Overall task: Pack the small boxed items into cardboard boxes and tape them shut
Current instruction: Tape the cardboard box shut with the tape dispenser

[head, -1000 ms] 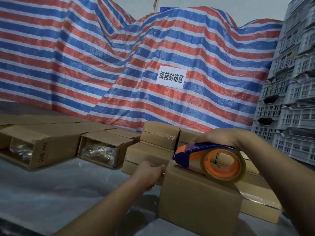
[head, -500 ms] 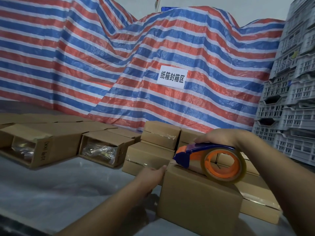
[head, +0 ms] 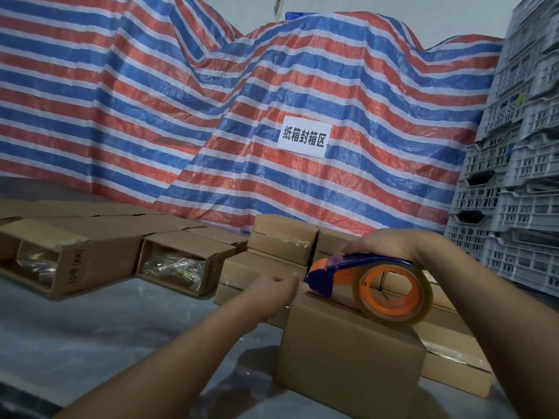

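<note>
Striped red, white and blue tarpaulin [head: 181, 116] hangs behind a grey tabletop [head: 90, 328] crowded with cartons. At the centre, the right hand [head: 381, 243] curls over the top of a blue and orange tape dispenser [head: 369, 282], gripping it with the roll resting on the lid of the nearest cardboard box [head: 351, 355]. The left hand [head: 272, 293] sits at the box's far left top edge, fingers bent as if pinching the tape end there; whether it actually holds tape cannot be told. Doing this well probably means pinning the tape end firmly over the edge, then drawing the dispenser straight along the seam with steady downward pressure so no wrinkle forms. Further out, taped boxes [head: 284, 237] are stacked just behind, and two open cartons [head: 178, 264] lie on their sides to the left, showing plastic-wrapped contents
</note>
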